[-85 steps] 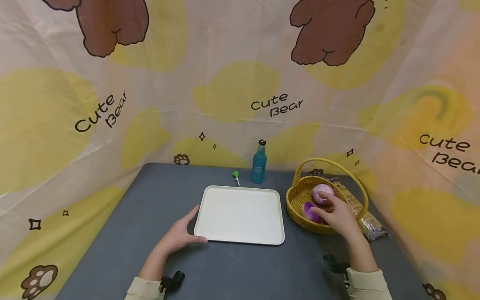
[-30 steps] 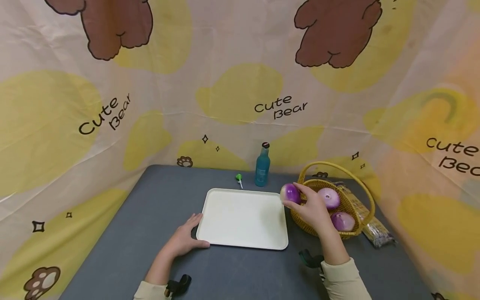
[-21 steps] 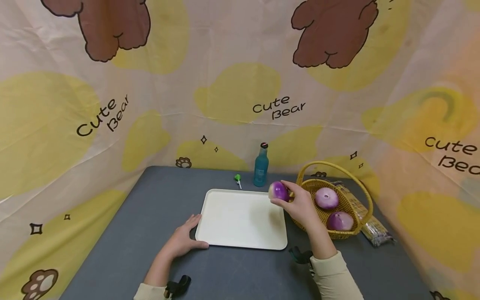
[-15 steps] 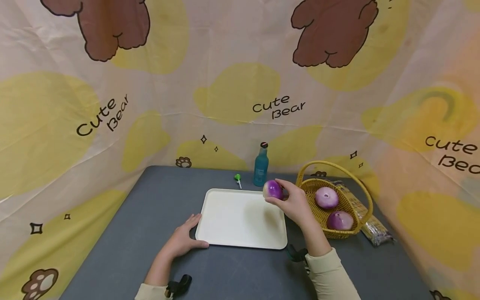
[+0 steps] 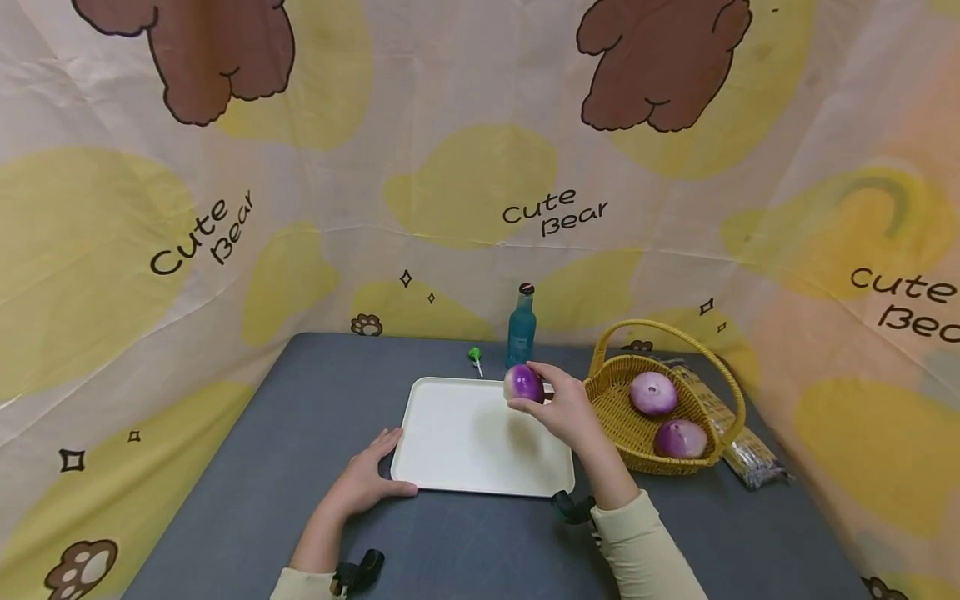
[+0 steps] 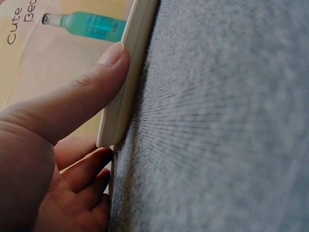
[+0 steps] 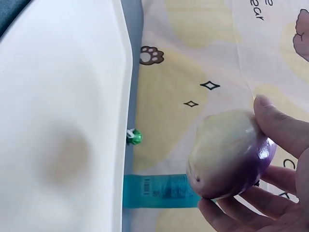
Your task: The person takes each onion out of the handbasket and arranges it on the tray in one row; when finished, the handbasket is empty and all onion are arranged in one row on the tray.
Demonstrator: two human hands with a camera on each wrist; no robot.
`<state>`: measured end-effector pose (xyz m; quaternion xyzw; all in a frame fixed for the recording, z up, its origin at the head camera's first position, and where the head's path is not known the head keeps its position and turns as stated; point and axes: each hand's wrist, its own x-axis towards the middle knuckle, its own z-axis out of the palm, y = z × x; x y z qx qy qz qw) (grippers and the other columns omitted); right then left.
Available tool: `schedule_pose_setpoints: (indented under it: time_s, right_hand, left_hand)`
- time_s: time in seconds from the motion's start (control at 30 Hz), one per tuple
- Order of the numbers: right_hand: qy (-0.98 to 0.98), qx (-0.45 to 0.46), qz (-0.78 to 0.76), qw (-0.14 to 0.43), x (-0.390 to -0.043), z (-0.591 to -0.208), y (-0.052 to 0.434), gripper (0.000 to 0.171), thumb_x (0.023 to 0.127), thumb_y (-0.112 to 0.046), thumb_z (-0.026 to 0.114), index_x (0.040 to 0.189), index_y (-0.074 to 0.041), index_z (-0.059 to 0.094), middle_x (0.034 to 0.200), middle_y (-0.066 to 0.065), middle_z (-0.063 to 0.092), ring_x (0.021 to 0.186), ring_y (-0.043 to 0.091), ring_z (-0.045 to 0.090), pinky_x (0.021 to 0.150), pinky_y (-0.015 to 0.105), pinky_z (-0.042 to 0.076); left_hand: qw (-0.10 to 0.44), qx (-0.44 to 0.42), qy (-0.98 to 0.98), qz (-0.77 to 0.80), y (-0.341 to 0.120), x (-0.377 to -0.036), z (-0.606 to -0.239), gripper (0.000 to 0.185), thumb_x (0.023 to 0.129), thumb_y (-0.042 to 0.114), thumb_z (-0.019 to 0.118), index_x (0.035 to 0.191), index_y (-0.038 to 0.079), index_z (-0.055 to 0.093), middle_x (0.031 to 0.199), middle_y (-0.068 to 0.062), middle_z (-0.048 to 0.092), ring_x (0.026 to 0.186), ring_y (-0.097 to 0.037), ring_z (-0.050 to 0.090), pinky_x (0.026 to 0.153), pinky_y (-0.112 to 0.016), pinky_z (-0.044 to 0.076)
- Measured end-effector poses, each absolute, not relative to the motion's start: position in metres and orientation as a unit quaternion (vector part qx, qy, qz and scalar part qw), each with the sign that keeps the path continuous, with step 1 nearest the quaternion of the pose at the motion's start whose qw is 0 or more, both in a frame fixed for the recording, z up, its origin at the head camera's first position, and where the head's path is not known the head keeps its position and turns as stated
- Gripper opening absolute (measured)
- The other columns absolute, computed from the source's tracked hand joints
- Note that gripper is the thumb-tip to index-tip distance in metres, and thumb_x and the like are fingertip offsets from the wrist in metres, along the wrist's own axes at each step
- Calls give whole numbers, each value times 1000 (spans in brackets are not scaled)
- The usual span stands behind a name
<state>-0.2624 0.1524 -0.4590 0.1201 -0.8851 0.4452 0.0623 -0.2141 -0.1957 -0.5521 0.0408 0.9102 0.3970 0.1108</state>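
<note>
The right hand [image 5: 566, 408] pinches a purple onion [image 5: 522, 384] above the far right part of the white tray [image 5: 457, 442]; the left hand [image 5: 365, 482], fingers relaxed, rests against the tray's near left corner on the worktop [image 5: 247, 467].

Your head view looks forward and down over the whole table [image 5: 465, 542], tray [image 5: 457, 442] at centre frame. Your left wrist view sits very close at the tray's [image 6: 126, 82] edge. Your right wrist view hovers close above the tray [image 7: 58, 121]. All three share the blue bottle [image 5: 520, 327].
</note>
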Motion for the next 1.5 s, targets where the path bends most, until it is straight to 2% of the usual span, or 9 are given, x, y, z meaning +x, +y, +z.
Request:
schedule_pose_setpoints:
  time_s: [0.33,0.6,0.93,1.5]
  right_hand:
    - [-888,124,439,57,-263,-459,140,75,77,-40,87,141,-12,59,137,11,63,114,29,67,87,41,60]
    - [-878,141,454,51,-264,-460,126,76,78,-36,87,142,-8,58,137,12,62,116,31,66,89,43,60]
    - [-887,136,439,50,-269,-463,113,75,78,-40,87,142,-13,59,137,9,63,115,27,66,86,39,60]
    - [-869,163,467,29,-278,-466,94,74,78,-35,88,141,-9,59,137,9,63,116,28,65,88,39,60]
  left_hand:
    - [111,36,911,396,-194,-215,-552,115,66,47,93,159,12,34,165,-17,28,153,-43,21,114,-69,27]
    - [108,39,913,392,-198,-215,-555,115,66,47,93,158,11,34,165,-18,28,153,-43,21,114,-68,27]
    - [112,37,914,389,-199,-217,-555,115,66,48,92,159,12,33,165,-16,28,153,-42,20,114,-69,25]
    - [115,27,916,384,-195,-217,-555,115,65,47,93,158,13,35,165,-18,29,153,-43,21,114,-70,24]
